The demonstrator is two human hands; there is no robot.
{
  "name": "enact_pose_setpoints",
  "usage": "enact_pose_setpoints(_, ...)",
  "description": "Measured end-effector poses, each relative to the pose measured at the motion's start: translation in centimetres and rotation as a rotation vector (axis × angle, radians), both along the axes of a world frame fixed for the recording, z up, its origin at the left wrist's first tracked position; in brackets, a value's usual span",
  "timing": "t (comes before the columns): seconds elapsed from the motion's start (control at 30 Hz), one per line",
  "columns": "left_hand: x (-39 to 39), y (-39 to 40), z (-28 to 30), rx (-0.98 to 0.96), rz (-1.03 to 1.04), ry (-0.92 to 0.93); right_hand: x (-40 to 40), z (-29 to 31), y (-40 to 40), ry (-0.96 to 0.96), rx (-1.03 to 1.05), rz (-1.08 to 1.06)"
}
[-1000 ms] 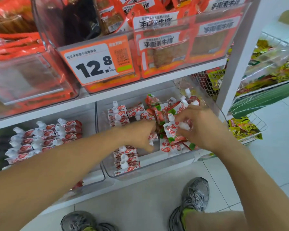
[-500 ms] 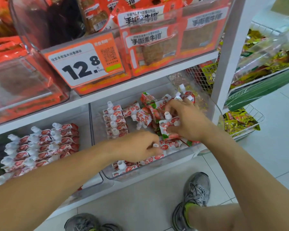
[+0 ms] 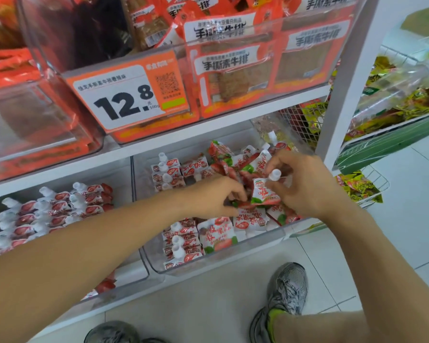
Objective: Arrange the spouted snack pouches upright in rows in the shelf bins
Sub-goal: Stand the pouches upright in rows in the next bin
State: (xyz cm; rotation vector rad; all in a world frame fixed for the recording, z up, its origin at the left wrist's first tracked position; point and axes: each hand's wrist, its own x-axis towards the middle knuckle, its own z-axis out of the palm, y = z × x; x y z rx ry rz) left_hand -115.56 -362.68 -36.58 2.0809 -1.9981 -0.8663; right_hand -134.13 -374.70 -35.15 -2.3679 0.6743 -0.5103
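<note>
Pouches with white spouts fill the clear bin [image 3: 270, 240] on the lower shelf, and both of the person's hands are down inside it. The right hand [image 3: 305, 185] has its grip closed on 1 spouted pouch [image 3: 264, 194], fingers pinching it by the top just beside its white cap [image 3: 275, 175], so the pouch hangs upright with its strawberry print facing out. The left hand [image 3: 213, 196] reaches in from the other side, its fingertips curled onto the lower edge of that same pouch; whether they truly pinch it or only touch it I cannot tell.

Behind the right grip, toward the back of the bin, lies a loose heap of pouches [image 3: 235, 160], tilted every way. Left of the grips, at the back, stands a short tidy row [image 3: 167, 175] with caps up. Nearer than the grips, at the bin's front wall, another stack of pouches [image 3: 181, 246] lies in order, with 2 flat ones [image 3: 233, 230] beside it.

Further left of the left grip, the neighbouring bin [image 3: 134, 273] holds neat rows of pouches [image 3: 52, 209], spouts pointing left. Above both grips, the upper shelf carries orange snack packs [image 3: 223, 70] and a price tag [image 3: 126, 95] reading 12.8. Below, 2 grey sneakers [image 3: 286, 290] stand on the tiled floor [image 3: 208, 305].
</note>
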Motion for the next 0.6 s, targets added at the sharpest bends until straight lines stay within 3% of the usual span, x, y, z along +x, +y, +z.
enact_pose_setpoints(0.2,-0.3,-1.5,-1.6,0.100,-0.200,-0.139,-2.3,0.1,-1.5,0.030,-0.001,-0.046)
enact_pose_setpoints(0.4,-1.9,-1.4,-3.9,-0.037,-0.252,-0.374,-2.3,-0.1,-1.8,0.026,0.016,-0.051)
enact_pose_setpoints(0.5,-2.2,-1.3,-3.5,-0.078,-0.209,-0.320,-2.4,-0.1,-1.6,0.017,0.027,-0.054)
enact_pose_setpoints(0.6,-2.0,-1.1,-1.8,-0.072,-0.088,-0.061,-2.6,0.1,-1.5,-0.002,0.051,-0.060)
